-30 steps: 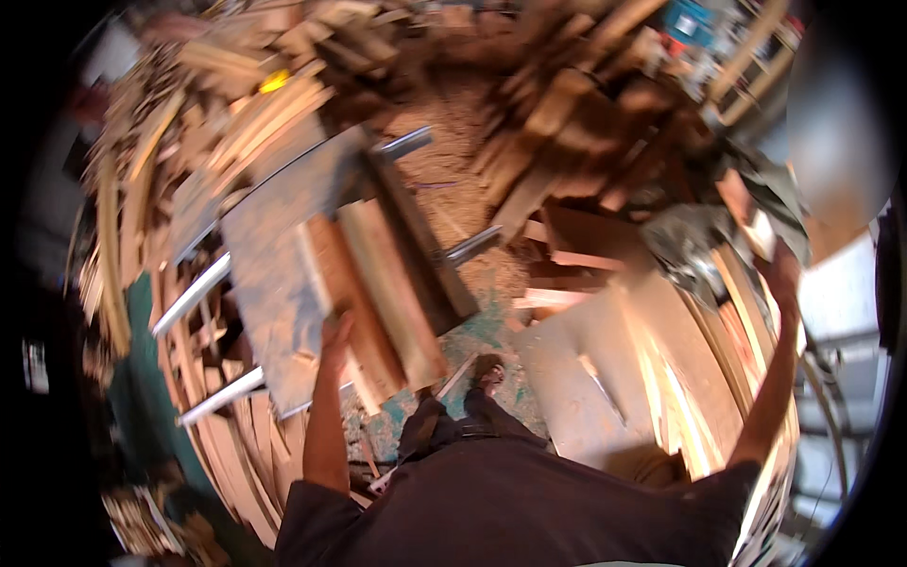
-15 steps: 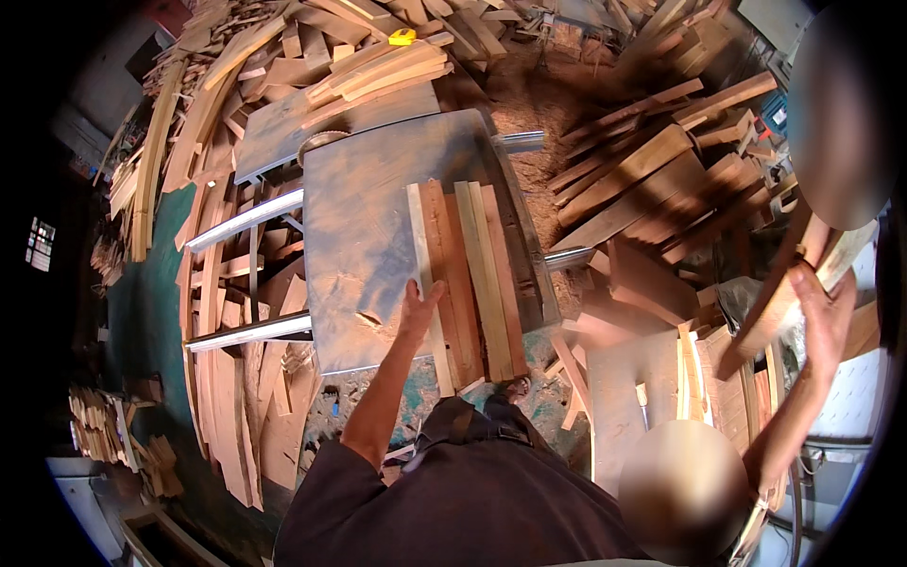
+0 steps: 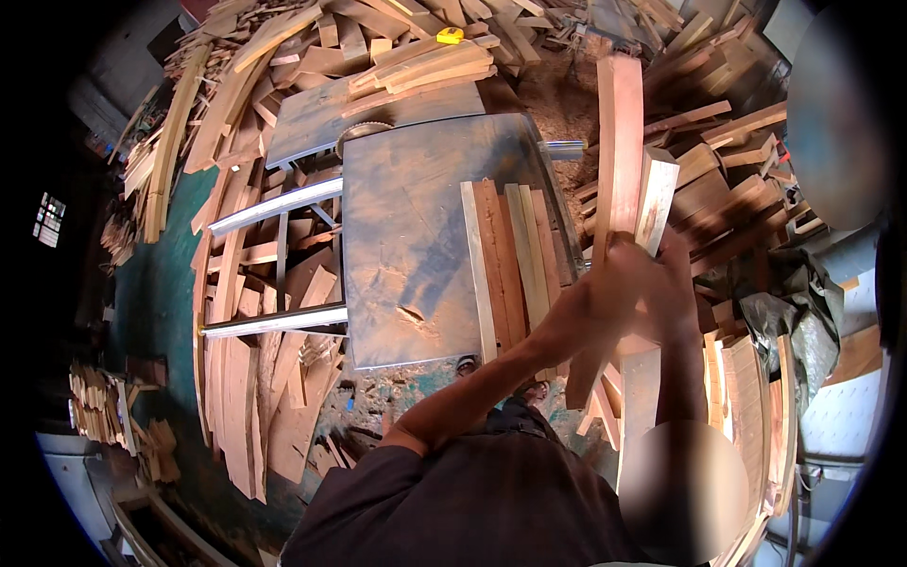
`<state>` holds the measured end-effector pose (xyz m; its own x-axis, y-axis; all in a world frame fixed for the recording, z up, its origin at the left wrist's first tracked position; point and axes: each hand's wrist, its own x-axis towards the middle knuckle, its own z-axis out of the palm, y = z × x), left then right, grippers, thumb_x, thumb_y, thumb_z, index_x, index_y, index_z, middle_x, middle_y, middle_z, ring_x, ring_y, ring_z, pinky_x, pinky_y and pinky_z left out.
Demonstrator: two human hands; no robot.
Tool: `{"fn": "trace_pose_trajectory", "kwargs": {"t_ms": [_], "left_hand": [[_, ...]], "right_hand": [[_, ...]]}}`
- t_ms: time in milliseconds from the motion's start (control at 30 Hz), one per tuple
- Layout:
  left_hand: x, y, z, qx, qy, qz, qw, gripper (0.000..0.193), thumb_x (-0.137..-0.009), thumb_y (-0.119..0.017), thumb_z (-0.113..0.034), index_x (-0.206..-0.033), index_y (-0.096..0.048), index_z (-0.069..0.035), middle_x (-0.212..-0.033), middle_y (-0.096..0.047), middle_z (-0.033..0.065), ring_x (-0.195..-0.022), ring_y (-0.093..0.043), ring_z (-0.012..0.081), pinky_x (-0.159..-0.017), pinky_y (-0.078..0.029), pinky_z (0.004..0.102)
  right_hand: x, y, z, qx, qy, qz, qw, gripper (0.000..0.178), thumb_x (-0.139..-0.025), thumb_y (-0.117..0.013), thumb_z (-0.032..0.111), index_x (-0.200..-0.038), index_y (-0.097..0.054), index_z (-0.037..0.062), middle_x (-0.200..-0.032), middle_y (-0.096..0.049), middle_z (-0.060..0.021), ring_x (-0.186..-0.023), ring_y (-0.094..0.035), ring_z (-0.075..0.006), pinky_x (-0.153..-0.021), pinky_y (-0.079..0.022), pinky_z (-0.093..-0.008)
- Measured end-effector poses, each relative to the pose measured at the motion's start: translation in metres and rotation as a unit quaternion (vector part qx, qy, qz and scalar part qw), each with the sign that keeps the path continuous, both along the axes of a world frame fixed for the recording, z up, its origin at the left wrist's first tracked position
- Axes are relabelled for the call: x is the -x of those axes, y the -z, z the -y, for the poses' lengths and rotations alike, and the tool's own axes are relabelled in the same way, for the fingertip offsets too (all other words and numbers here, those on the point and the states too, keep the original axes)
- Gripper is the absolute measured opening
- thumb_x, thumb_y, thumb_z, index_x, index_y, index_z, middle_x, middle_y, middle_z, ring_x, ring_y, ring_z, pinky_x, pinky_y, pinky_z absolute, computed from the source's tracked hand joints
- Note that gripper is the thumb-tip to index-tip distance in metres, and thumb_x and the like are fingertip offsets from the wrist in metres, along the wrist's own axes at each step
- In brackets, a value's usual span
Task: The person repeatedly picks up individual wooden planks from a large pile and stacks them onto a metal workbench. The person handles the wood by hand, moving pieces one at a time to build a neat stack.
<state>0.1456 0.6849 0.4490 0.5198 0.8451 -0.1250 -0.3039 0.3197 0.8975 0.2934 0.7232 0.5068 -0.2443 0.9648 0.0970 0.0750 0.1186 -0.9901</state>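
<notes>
Two lengths of wood stand raised in front of me, right of the saw table (image 3: pixel 406 227): a long reddish board (image 3: pixel 620 142) and a pale board (image 3: pixel 656 198). My left hand (image 3: pixel 614 274) reaches across and closes around the reddish board. Beside it, my right hand (image 3: pixel 673 260) is closed on the pale board; both hands are partly blurred, and the fingers overlap the wood. On the table's right side, several narrow boards (image 3: pixel 501 260) lie side by side, some pale and some reddish.
A round saw blade (image 3: pixel 364 134) pokes up at the table's far edge. Metal rails (image 3: pixel 274 321) run out to the left over stacked planks (image 3: pixel 231 406). Offcuts pile up beyond, with a yellow tape measure (image 3: pixel 450 36) on top. Crumpled sheeting (image 3: pixel 794 312) lies right.
My left hand has left the boards on the table and swung right onto the reddish board. My right hand has brought the lifted wood inward from the far right. The view has shifted right.
</notes>
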Motion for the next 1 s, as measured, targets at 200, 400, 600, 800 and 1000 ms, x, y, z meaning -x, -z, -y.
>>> {"fn": "trace_pose_trajectory", "kwargs": {"t_ms": [200,400,600,800,1000], "left_hand": [[0.002,0.049,0.003,0.0,0.049,-0.012,0.999,0.049,-0.077,-0.079,-0.01,-0.121,-0.06,0.001,-0.107,-0.07,0.0128,-0.101,-0.067,0.0209,-0.095,-0.052,0.0372],[-0.015,0.072,0.01,0.006,0.051,0.0,0.999,0.049,-0.075,-0.082,-0.011,-0.118,-0.062,0.002,-0.106,-0.069,0.0133,-0.097,-0.068,0.0223,-0.09,-0.053,0.0364],[-0.016,0.09,0.006,0.045,-0.031,0.007,0.998,0.046,-0.083,-0.076,-0.013,-0.122,-0.057,0.004,-0.106,-0.068,0.0122,-0.097,-0.068,0.0218,-0.086,-0.057,0.0359],[-0.016,0.101,-0.002,0.103,-0.161,0.132,0.973,0.032,-0.083,-0.075,-0.008,-0.109,-0.062,0.006,-0.096,-0.069,0.0109,-0.081,-0.069,0.0182,-0.067,-0.058,0.0331],[-0.017,0.118,0.0,0.135,-0.173,0.08,0.972,0.035,-0.084,-0.078,-0.015,-0.11,-0.063,0.004,-0.097,-0.07,0.0091,-0.087,-0.068,0.0163,-0.076,-0.055,0.0296]], "right_hand": [[-0.008,0.006,-0.007,0.036,0.092,-0.063,0.993,0.036,-0.092,-0.073,0.025,-0.114,-0.065,-0.0016,-0.101,-0.067,-0.0039,-0.089,-0.061,-0.0092,-0.077,-0.051,-0.0272],[-0.014,0.016,-0.018,0.06,0.087,-0.133,0.985,0.046,-0.096,-0.07,0.031,-0.126,-0.058,-0.0012,-0.11,-0.064,-0.0049,-0.096,-0.06,-0.0109,-0.082,-0.049,-0.0268],[-0.01,0.07,-0.008,-0.017,0.16,0.001,0.987,0.054,-0.095,-0.07,0.026,-0.138,-0.052,-0.001,-0.122,-0.064,-0.0098,-0.107,-0.061,-0.0146,-0.089,-0.05,-0.0287],[-0.008,0.142,0.094,-0.052,0.16,0.19,0.967,0.058,-0.087,-0.076,0.013,-0.139,-0.051,0.0004,-0.125,-0.061,-0.0144,-0.114,-0.061,-0.0226,-0.084,-0.053,-0.0328],[0.001,0.173,0.105,-0.095,0.151,0.312,0.933,0.071,-0.08,-0.082,0.018,-0.139,-0.048,-0.0038,-0.124,-0.061,-0.0186,-0.116,-0.061,-0.0295,-0.089,-0.054,-0.0404]]}}
